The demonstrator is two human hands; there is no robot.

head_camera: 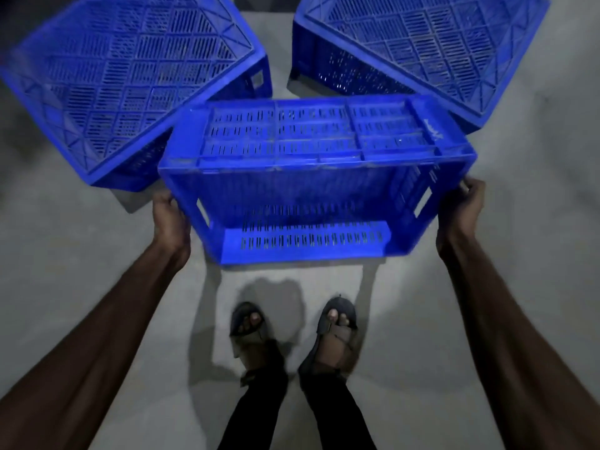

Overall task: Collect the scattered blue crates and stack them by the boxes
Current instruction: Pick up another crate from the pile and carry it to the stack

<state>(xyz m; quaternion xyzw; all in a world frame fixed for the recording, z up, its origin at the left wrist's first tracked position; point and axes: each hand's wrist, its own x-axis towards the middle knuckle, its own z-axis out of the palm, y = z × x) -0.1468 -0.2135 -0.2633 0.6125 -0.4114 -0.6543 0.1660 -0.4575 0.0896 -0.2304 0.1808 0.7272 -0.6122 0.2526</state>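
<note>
I hold a blue slotted crate (311, 183) in front of me, tipped so its open side faces me and its far long wall faces up. My left hand (170, 219) grips its left end and my right hand (461, 212) grips its right end, fingers curled round the rim. Two more blue crates lie upside down on the floor beyond it: one at the upper left (126, 79) and one at the upper right (428, 50), both showing their lattice bottoms. No boxes are in view.
The grey concrete floor (422, 319) spreads all around. My two feet in sandals (292, 332) stand just behind the held crate. A narrow gap of floor (281, 43) runs between the two upturned crates.
</note>
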